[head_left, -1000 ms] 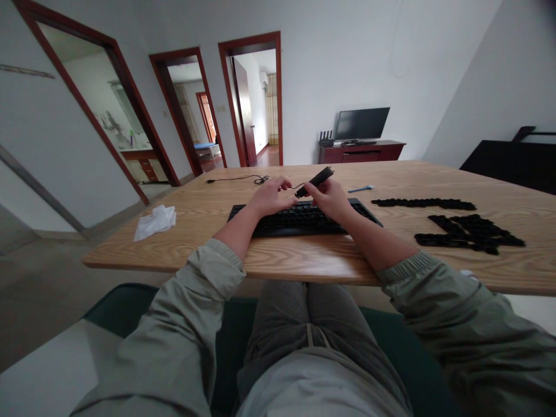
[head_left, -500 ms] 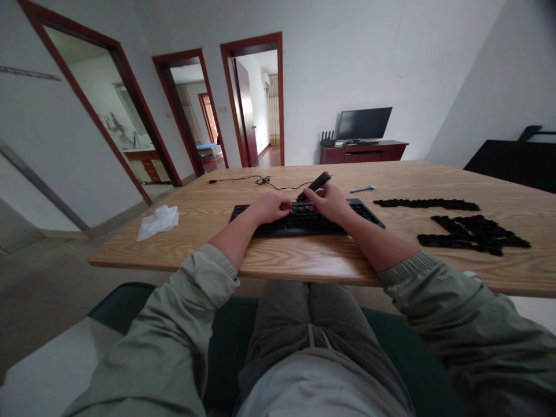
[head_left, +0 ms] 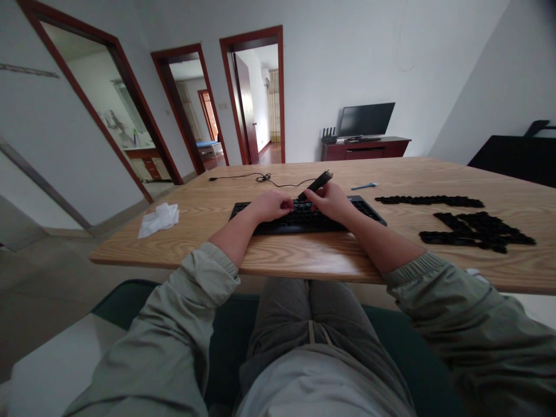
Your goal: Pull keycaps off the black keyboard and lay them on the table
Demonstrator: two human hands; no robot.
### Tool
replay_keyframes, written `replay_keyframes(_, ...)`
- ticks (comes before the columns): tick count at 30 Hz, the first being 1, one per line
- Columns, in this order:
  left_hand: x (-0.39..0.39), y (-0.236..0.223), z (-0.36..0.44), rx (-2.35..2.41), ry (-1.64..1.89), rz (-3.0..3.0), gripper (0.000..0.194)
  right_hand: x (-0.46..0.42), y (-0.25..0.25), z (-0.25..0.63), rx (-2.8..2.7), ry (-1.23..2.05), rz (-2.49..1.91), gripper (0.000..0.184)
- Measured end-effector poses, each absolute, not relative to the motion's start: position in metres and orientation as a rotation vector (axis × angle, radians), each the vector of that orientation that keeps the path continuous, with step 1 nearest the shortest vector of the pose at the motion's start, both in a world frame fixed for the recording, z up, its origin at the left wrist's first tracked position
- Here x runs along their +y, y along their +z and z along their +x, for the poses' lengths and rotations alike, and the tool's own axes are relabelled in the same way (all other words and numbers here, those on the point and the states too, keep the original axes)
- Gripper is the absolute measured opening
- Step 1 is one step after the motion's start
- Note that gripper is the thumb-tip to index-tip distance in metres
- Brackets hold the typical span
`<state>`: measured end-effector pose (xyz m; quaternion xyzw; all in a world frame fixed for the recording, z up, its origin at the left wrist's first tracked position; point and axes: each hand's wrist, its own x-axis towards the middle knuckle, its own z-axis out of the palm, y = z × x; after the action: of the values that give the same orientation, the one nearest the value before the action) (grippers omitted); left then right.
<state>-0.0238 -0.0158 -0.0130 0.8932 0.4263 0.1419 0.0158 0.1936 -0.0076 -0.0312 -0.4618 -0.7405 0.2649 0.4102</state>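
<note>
A black keyboard [head_left: 299, 225] lies in front of me near the table's edge, partly covered by both hands. My right hand [head_left: 332, 201] is closed round a thick black stick-shaped tool [head_left: 319, 182], tilted with its upper end up to the right and its lower end down at the keys. What kind of tool it is I cannot make out. My left hand [head_left: 273, 205] rests over the left half of the keyboard, its fingers curled together close to the tool's lower end. Whatever those fingers hold, if anything, is hidden.
Black keycaps lie in a row [head_left: 430, 200] and a cluster [head_left: 475, 229] on the right of the wooden table [head_left: 195, 249]. Behind the keyboard are its cable [head_left: 243, 176] and a small blue brush [head_left: 364, 186]. Crumpled white tissue [head_left: 158, 220] sits at the left.
The view has tilted slightly. Both hands stay at the same place over the keyboard, with the black tool still in my right hand.
</note>
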Motion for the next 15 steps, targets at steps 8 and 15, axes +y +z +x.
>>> replay_keyframes(8,-0.0152,-0.0118,-0.0219,1.377,0.349,2.892,0.022,-0.0107,-0.0310,0.2003,-1.867,0.672,-1.246,0.039)
replay_keyframes(15,-0.0160,-0.0119,-0.0232,1.349,0.319,2.922,0.021,-0.0089,-0.0337,0.1980,-1.906,0.666,-1.080,0.027)
